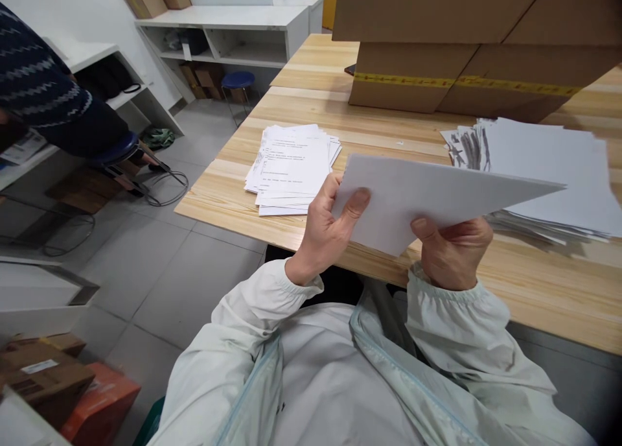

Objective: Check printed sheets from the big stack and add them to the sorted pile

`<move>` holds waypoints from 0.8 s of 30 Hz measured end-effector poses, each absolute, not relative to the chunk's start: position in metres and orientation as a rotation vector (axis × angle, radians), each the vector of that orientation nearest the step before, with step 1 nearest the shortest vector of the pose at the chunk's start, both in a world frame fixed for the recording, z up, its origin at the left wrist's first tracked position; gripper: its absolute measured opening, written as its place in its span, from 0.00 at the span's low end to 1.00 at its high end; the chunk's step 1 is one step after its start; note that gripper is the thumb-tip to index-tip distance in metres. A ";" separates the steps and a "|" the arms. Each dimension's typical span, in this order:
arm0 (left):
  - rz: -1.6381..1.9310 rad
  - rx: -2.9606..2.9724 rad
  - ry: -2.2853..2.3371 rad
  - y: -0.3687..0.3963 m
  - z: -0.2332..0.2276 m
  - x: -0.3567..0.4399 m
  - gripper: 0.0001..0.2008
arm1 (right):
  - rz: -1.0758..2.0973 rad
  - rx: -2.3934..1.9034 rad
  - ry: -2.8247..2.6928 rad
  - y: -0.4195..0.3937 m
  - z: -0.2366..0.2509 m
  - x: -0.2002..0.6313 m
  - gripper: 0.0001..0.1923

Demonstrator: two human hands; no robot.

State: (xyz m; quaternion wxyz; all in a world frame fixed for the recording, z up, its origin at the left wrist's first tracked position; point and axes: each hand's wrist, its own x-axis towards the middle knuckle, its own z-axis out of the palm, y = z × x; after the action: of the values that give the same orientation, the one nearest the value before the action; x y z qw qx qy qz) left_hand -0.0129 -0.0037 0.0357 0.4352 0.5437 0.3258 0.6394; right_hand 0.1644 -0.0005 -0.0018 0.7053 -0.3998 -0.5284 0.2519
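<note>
Both my hands hold one white sheet of paper (427,196) above the near edge of the wooden table (534,290). My left hand (328,229) grips its left corner, thumb on top. My right hand (451,251) pinches its lower edge from beneath. The sheet is tilted, its blank side facing me. A stack of printed sheets (291,167) lies on the table to the left of my hands. A larger, fanned pile of papers (554,174) lies to the right, just behind the held sheet.
Large cardboard boxes (451,50) stand at the back of the table. Another person's dark patterned sleeve (43,89) shows at the far left near white shelving (228,37). A blue stool (238,80), cables and boxes (53,381) sit on the grey tiled floor.
</note>
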 end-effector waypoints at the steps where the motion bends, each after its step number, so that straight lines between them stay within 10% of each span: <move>1: 1.587 1.352 0.821 -0.004 0.036 -0.012 0.14 | 0.564 -0.893 -1.168 -0.001 -0.002 0.164 0.13; 13: 1.578 1.254 0.900 -0.039 0.056 0.004 0.25 | 0.282 -0.970 -1.187 -0.020 0.035 0.176 0.18; 24: 0.686 1.033 0.965 -0.033 -0.002 0.014 0.15 | 1.236 -1.423 -1.085 -0.029 -0.013 0.247 0.28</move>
State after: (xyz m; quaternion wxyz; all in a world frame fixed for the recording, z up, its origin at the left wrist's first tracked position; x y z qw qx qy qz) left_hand 0.0136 -0.0329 -0.0023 0.7068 0.4652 0.4345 0.3086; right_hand 0.2468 -0.0293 -0.0130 0.4648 -0.5793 -0.4417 0.5033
